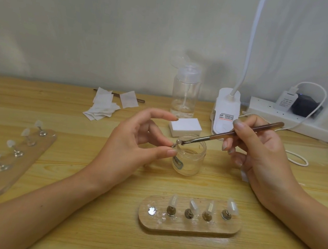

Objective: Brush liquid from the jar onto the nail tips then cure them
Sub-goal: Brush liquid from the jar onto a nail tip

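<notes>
My left hand (136, 141) pinches a small nail-tip stand (175, 144) between thumb and a finger, just above the left rim of the open clear jar (190, 158). My right hand (256, 152) grips a brown-handled brush (230, 133); its tip touches the held nail tip over the jar. In front of me a clear oval holder (188, 223) carries several nail tips on stands, with its leftmost spot showing only a bare metal disc (151, 210). A second clear holder (9, 163) with several nail tips lies at the left.
Behind the jar are a white block (185, 127), a clear pump bottle (185, 92), a white lamp base (225, 111) with a gooseneck, and a power strip (296, 120) with plugs and cables. White wipes (108, 103) lie at the back on the wooden table.
</notes>
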Motion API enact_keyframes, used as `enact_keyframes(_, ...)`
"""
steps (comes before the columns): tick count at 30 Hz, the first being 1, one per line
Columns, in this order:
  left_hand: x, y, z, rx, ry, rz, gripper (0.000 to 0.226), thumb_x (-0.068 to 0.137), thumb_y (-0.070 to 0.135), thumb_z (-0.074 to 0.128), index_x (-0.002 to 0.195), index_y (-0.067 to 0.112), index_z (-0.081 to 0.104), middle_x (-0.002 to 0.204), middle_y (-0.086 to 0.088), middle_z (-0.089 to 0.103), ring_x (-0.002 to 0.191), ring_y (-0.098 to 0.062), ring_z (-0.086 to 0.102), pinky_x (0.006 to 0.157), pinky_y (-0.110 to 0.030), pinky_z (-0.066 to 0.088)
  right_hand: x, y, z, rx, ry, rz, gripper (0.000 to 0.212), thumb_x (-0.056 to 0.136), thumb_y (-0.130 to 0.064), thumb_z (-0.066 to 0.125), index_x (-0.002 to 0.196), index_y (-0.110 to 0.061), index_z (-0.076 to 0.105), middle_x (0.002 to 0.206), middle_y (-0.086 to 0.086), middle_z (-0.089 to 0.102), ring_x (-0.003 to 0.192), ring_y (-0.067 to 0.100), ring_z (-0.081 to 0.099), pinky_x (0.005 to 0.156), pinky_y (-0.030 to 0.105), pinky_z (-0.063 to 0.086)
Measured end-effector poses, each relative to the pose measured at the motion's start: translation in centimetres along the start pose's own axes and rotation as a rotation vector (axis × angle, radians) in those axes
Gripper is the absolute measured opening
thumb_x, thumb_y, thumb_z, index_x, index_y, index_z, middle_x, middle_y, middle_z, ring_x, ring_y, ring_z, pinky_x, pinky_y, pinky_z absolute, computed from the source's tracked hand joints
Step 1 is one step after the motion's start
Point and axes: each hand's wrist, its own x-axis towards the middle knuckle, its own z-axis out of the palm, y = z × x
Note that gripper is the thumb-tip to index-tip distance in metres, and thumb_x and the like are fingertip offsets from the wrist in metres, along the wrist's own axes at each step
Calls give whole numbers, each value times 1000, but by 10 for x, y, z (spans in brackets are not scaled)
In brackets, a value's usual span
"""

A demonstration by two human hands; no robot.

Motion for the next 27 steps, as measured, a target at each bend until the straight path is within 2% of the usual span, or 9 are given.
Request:
enact_keyframes(3,0,-1,0,-10,-2,-1,53,65,22,82,116,25,66,71,7,67,81,-8,72,67,-14,51,1,0,-2,23,25,0,24,78,-37,63,78,-18,47,60,2,62,55,9,52,41,17,33)
enact_keyframes(7,0,-1,0,1,-6,12,53,66,22,82,116,25,66,72,7,67,82,-9,72,76,-15,53,-1,-2,0,24,-26,-31,26,79,-38,63,77,-18,47,62,3,63,57,9,53,44,17,35)
enact_keyframes(12,0,-2,0,19,-12,25,51,68,21,81,116,24,66,73,7,67,82,-8,71,80,-20,56,0,-1,-1,21,13,-5,25,79,-37,63,77,-18,47,60,4,62,56,10,51,41,17,32)
enact_keyframes(17,0,0,1,61,-2,22,46,73,22,80,116,30,66,75,9,66,86,-9,72,81,-42,58,0,-2,1,7,-21,-23,28,82,-39,68,76,-19,48,62,4,63,59,11,53,45,19,34)
enact_keyframes(21,1,-2,1,105,4,40,46,83,5,78,117,32,64,78,7,66,89,-13,71,75,-54,55,0,-2,-1,22,26,2,23,79,-35,62,77,-19,47,59,3,62,54,9,49,40,16,32)
enact_keyframes(24,2,-3,2,128,5,63,48,84,3,77,117,34,64,79,6,67,90,-16,70,72,-52,55,0,-3,0,31,-3,-18,26,79,-38,63,76,-18,46,61,3,63,55,8,50,42,17,31)
enact_keyframes(27,2,-4,0,163,1,91,48,85,4,77,118,36,63,80,10,67,90,-14,69,66,-36,56,-1,-3,1,-9,0,2,26,79,-37,64,77,-17,47,60,3,62,55,9,50,40,16,31)
